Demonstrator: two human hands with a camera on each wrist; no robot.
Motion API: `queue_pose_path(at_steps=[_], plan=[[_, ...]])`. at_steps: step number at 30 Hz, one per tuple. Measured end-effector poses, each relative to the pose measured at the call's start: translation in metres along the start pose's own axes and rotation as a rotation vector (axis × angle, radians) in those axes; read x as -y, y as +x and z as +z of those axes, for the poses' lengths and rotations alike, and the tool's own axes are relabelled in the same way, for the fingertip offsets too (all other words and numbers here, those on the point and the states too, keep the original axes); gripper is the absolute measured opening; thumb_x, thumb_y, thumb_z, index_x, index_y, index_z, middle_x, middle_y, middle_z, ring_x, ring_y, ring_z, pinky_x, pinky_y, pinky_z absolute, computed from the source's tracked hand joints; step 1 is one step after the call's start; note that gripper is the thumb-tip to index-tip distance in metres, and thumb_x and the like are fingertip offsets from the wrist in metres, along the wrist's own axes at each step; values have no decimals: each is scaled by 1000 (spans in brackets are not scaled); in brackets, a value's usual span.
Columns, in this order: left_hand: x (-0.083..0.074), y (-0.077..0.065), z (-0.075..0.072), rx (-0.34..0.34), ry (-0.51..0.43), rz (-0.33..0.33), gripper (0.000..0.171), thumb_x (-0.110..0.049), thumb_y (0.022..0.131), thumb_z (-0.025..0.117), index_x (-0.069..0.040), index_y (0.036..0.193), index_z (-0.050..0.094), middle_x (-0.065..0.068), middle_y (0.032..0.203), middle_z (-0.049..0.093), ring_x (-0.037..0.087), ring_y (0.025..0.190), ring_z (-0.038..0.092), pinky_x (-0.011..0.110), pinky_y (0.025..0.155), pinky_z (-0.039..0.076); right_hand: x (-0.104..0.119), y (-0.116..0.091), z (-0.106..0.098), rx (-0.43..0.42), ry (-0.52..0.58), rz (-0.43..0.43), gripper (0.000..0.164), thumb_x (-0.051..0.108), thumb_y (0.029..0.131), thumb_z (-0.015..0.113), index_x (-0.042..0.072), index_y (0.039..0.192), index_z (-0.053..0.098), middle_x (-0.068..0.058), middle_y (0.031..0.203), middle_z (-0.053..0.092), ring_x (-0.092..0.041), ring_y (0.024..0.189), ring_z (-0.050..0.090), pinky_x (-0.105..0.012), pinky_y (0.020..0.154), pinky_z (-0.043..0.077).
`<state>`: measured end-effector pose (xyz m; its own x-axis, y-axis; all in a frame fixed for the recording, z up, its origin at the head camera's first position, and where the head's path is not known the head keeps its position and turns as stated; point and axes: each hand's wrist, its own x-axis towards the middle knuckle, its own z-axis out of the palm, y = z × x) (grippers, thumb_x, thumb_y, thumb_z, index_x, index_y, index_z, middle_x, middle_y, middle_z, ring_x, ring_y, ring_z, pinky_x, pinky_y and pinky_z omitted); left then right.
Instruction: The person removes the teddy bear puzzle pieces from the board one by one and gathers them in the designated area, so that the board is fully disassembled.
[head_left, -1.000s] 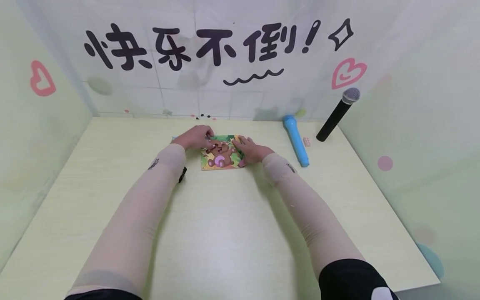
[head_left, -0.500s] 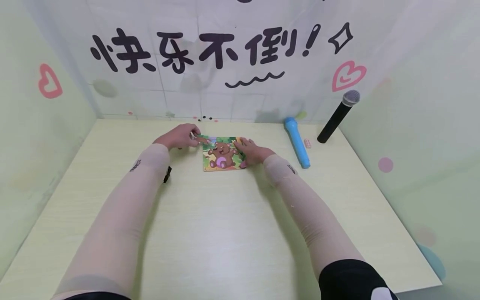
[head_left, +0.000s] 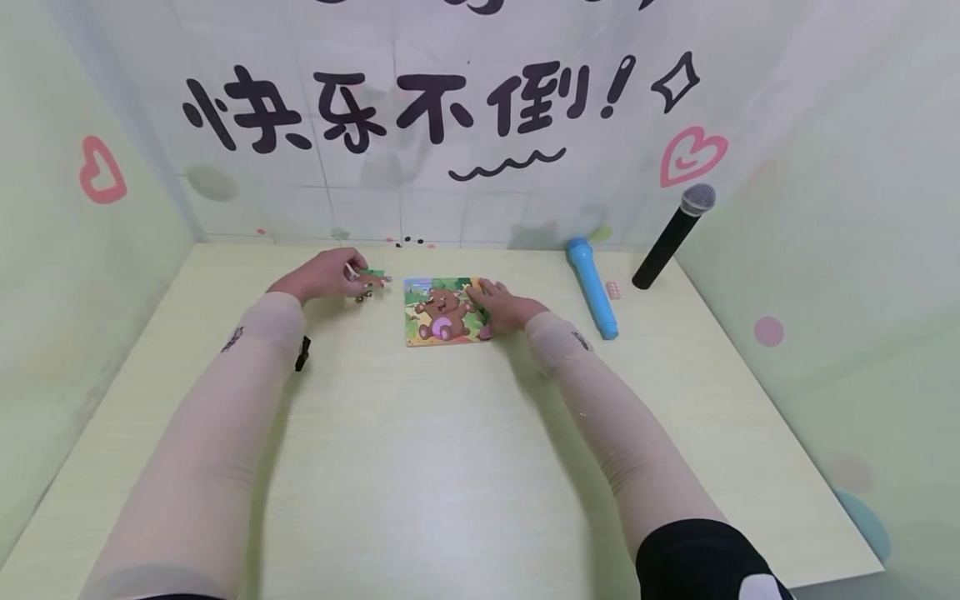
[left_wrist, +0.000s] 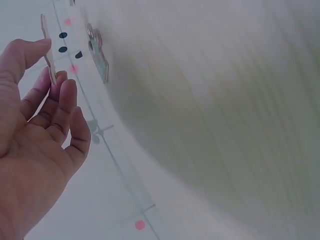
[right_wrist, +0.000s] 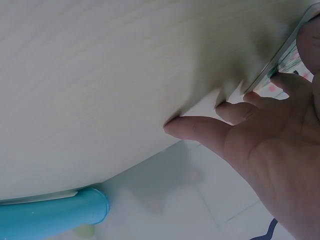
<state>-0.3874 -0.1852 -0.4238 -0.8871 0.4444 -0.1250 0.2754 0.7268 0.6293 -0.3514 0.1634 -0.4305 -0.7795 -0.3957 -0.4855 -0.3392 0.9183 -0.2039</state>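
Note:
A bear picture puzzle (head_left: pixel 442 321) lies flat near the back of the table. In the head view my left hand (head_left: pixel 322 273) is to its left, apart from it, pinching a jigsaw piece (head_left: pixel 372 278) between thumb and fingertips. That piece (left_wrist: pixel 48 50) appears edge-on in the left wrist view. Another jigsaw piece (left_wrist: pixel 99 52) lies on the table close by. On the puzzle's right edge rests my right hand (head_left: pixel 506 306), its fingers spread and fairly straight. The right wrist view shows its thumb and fingers at the edge of the puzzle (right_wrist: pixel 292 57).
Right of the puzzle lies a blue toy microphone (head_left: pixel 592 287), with a small pink block (head_left: pixel 613 290) beside it. A black microphone (head_left: pixel 671 242) with a silver head is farther right. A printed cloth wall (head_left: pixel 420 192) borders the table's back edge.
My left hand has moved left, away from the puzzle, bringing the pinched jigsaw piece with it. The right hand stays on the puzzle's right edge. The head view has tilted up slightly.

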Motion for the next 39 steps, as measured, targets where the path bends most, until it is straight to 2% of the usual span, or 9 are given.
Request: queue_pose_path(at_steps=[5, 12, 28, 33, 39], plan=[[8, -5, -6, -5, 4, 8, 43, -13, 93, 68, 4, 128, 52, 22, 127, 55, 36, 113, 54, 50, 98, 45, -3, -1, 0, -4, 1, -13, 93, 34, 99, 65, 20, 164, 1, -13, 169, -13, -38, 154, -9, -62, 119, 13], [26, -15, -15, 2, -8, 1, 44, -9, 91, 67, 7, 129, 50, 26, 129, 54, 38, 114, 54, 50, 95, 47, -4, 2, 3, -9, -2, -15, 93, 36, 98, 64, 22, 164, 0, -12, 169, -13, -38, 154, -9, -64, 119, 14], [55, -42, -31, -26, -3, -62, 46, -9, 92, 67, 8, 130, 49, 29, 128, 54, 39, 114, 54, 50, 95, 46, -3, 3, 2, -11, 13, 1, 92, 36, 99, 63, 24, 164, 0, -9, 169, -15, -36, 154, -11, -65, 118, 14], [67, -46, -33, -16, -3, -76, 47, -12, 93, 67, 9, 131, 48, 30, 127, 53, 40, 112, 54, 50, 94, 45, -2, 1, 2, -5, 16, 2, 91, 34, 99, 63, 24, 164, 0, -10, 169, -14, -36, 154, -11, -66, 118, 14], [73, -48, -32, -15, -6, -88, 47, -11, 93, 68, 9, 131, 48, 30, 125, 53, 40, 110, 52, 53, 95, 44, -3, 0, 4, -13, 11, 5, 92, 35, 99, 64, 24, 164, 0, -10, 169, -13, -36, 154, -10, -66, 117, 14]])
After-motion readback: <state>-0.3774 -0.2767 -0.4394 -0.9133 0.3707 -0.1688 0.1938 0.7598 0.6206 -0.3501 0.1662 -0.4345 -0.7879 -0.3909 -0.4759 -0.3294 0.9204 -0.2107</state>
